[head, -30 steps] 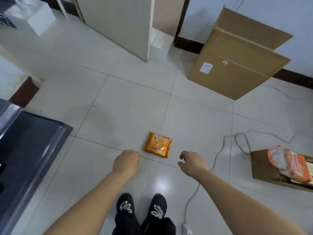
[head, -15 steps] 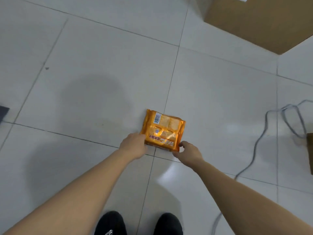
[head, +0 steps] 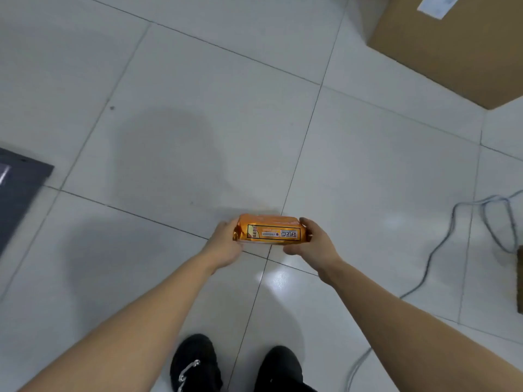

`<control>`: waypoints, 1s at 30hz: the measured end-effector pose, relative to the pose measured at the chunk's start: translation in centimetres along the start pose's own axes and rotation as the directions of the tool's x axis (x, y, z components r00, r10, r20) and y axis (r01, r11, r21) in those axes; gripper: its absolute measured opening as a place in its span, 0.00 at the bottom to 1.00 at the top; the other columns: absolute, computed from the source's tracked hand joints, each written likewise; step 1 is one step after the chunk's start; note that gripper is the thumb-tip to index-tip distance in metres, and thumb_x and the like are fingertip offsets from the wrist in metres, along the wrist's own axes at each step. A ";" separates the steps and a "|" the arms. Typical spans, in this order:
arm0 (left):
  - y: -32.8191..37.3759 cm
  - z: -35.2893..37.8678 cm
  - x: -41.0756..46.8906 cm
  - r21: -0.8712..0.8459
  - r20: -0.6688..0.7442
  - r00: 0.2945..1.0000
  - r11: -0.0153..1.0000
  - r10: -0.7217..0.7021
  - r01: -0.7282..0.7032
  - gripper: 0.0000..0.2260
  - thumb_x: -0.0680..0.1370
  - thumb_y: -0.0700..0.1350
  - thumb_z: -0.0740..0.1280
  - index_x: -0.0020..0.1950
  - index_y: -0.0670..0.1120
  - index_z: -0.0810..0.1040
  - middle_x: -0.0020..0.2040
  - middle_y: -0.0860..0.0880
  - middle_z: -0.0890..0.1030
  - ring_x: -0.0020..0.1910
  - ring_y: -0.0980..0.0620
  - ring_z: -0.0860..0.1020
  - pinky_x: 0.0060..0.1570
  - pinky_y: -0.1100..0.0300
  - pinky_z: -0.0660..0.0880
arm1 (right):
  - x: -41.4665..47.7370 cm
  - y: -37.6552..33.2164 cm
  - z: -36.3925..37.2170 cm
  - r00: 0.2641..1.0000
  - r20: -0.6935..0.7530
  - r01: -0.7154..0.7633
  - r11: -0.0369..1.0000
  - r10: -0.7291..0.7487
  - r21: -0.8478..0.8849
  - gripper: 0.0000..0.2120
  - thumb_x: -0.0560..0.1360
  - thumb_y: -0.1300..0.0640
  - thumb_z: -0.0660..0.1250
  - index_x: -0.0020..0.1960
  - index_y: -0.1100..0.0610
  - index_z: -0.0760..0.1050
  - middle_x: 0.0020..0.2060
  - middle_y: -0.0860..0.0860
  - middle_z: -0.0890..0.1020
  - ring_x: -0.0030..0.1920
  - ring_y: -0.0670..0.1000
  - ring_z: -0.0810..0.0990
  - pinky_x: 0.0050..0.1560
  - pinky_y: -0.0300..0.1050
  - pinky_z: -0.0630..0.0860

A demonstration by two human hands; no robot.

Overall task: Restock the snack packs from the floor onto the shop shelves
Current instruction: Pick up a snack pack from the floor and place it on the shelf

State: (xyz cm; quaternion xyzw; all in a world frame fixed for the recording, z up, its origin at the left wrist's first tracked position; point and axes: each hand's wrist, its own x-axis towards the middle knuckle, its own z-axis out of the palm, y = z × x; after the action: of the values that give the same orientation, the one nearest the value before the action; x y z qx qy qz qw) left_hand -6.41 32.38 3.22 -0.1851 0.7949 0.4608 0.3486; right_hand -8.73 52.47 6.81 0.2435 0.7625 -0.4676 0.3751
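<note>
An orange snack pack (head: 271,231) with a white label strip is held edge-on just above the white tiled floor. My left hand (head: 225,243) grips its left end. My right hand (head: 314,243) grips its right end, fingers curled over the top edge and thumb underneath. Both forearms reach forward from the bottom of the view. No shop shelf shows in this view.
A brown cardboard box (head: 452,46) stands at the top right. A grey cable (head: 464,239) loops across the floor on the right beside a brown box edge (head: 519,278). A dark grey panel (head: 17,188) lies at the left. My black shoes (head: 237,366) are below.
Both hands closed on the ends of the pack that lay flat on the floor and lifted it, tilting it up on edge. The camera dropped closer to the floor.
</note>
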 end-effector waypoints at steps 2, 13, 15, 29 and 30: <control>1.2 -2.3 -4.2 -0.017 -0.090 0.996 1.000 -0.009 0.008 0.20 0.74 0.34 0.65 0.62 0.50 0.77 0.56 0.47 0.78 0.54 0.47 0.78 0.50 0.61 0.72 | -3.5 -3.0 -0.2 1.000 0.014 0.028 0.998 -0.028 -0.059 0.36 0.69 0.73 0.69 0.72 0.53 0.64 0.50 0.48 0.76 0.47 0.46 0.78 0.39 0.31 0.71; 10.1 -13.2 -27.8 -0.509 -0.382 0.888 0.860 -0.255 0.028 0.11 0.79 0.55 0.63 0.57 0.52 0.74 0.51 0.53 0.81 0.49 0.53 0.79 0.47 0.55 0.77 | -23.6 -20.1 0.1 0.968 -0.046 0.239 0.960 -0.248 -0.146 0.12 0.71 0.55 0.75 0.45 0.51 0.71 0.41 0.51 0.82 0.41 0.52 0.80 0.46 0.51 0.78; 11.6 -14.6 -31.9 -0.620 -0.377 0.879 0.785 -0.293 -0.004 0.09 0.80 0.52 0.62 0.59 0.52 0.71 0.51 0.53 0.80 0.47 0.54 0.80 0.45 0.56 0.78 | -27.1 -22.7 0.6 0.958 -0.045 0.275 0.950 -0.284 -0.146 0.11 0.70 0.54 0.75 0.43 0.51 0.72 0.40 0.51 0.82 0.39 0.52 0.80 0.45 0.49 0.78; 12.0 -23.1 -62.5 -0.598 -0.644 0.699 0.774 -0.310 -0.209 0.03 0.78 0.50 0.66 0.48 0.52 0.78 0.40 0.54 0.85 0.39 0.56 0.84 0.42 0.59 0.79 | -52.4 -34.1 9.3 0.683 0.567 0.700 0.634 -0.460 -0.329 0.15 0.69 0.45 0.75 0.31 0.52 0.74 0.33 0.48 0.79 0.38 0.48 0.78 0.41 0.44 0.74; 11.5 -23.4 -65.0 -0.565 -0.650 0.702 0.804 -0.293 -0.187 0.05 0.78 0.50 0.67 0.49 0.50 0.79 0.42 0.53 0.85 0.40 0.54 0.84 0.44 0.58 0.79 | -54.7 -34.3 10.7 0.626 0.658 0.738 0.590 -0.418 -0.328 0.11 0.70 0.45 0.75 0.36 0.50 0.78 0.38 0.47 0.82 0.42 0.47 0.80 0.46 0.44 0.78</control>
State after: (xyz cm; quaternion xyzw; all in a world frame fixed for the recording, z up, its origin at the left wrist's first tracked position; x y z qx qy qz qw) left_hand 22.28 16.29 65.00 -0.4710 0.6750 0.5660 -0.0471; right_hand 3.03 26.50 65.76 -0.2893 0.7711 -0.3617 0.4369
